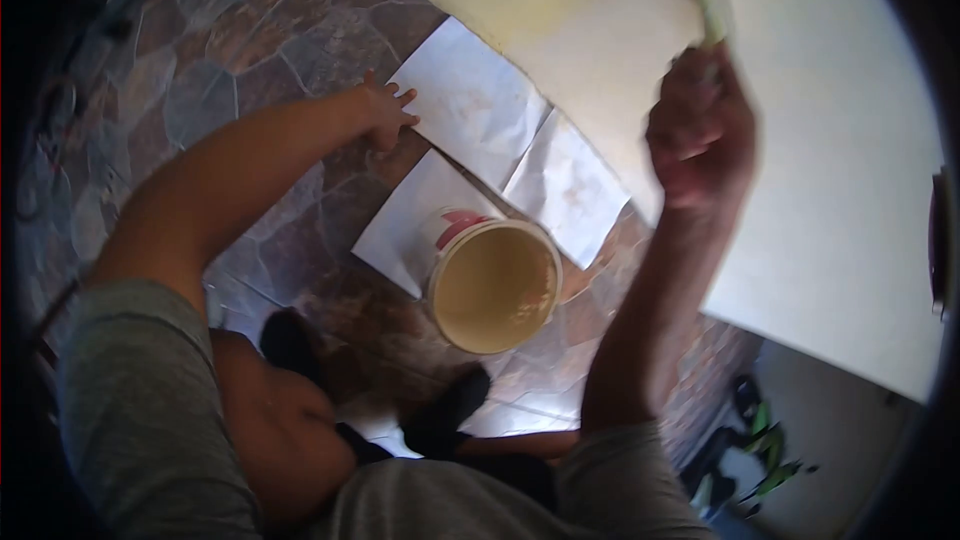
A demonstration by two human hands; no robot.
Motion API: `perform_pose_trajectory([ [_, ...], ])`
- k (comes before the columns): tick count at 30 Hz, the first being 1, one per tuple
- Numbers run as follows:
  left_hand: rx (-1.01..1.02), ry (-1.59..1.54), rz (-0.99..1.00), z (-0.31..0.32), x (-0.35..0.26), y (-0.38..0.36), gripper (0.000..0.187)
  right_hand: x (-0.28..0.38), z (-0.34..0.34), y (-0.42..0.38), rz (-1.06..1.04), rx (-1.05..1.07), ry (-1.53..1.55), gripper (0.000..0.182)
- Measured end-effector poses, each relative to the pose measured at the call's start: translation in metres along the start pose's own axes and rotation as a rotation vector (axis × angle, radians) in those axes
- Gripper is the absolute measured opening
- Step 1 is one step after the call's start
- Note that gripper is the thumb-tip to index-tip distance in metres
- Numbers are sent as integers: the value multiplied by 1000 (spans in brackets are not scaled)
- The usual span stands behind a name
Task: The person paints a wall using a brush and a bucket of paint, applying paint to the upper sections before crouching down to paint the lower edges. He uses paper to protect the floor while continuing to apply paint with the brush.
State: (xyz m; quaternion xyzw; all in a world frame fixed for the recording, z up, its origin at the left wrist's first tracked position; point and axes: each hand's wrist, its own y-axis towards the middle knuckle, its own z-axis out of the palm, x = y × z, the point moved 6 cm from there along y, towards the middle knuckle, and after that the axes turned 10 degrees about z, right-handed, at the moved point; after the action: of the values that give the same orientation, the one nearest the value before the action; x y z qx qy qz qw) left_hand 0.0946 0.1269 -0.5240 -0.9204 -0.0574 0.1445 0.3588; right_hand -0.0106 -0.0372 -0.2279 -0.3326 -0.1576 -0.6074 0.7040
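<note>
My right hand is raised in front of the pale wall, fingers wrapped round the yellow-green handle of a flat tool. Its wide grey head lies against the wall in this view, too blurred to tell a brush from a scraper. Lower down on the left, my left hand reaches out with fingers spread, holding nothing, beside the edge of a white paper sheet. Between my arms stands a round bucket with a cream inside and a red mark on its outer wall.
Another stained sheet lies along the foot of the wall, and a third is partly under the bucket. Stone-patterned tiles cover the floor. My feet are just below the bucket. A green-leaved plant stands at lower right.
</note>
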Motion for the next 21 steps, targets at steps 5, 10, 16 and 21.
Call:
perform_pose_trajectory([
  [5, 17, -5, -29, -4, 2, -2, 89, -88, -116, 52, 344, -444, 389, 27],
  [10, -2, -21, -2, 6, 2, 8, 86, 18, -17, 40, 175, -146, 490, 21],
  [16, -1, 21, 2, 5, 2, 8, 93, 87, 84, -27, -331, 95, -443, 27],
  [21, -20, -14, 6, 4, 1, 4, 88, 11, -51, 38, -440, -608, -348, 36],
])
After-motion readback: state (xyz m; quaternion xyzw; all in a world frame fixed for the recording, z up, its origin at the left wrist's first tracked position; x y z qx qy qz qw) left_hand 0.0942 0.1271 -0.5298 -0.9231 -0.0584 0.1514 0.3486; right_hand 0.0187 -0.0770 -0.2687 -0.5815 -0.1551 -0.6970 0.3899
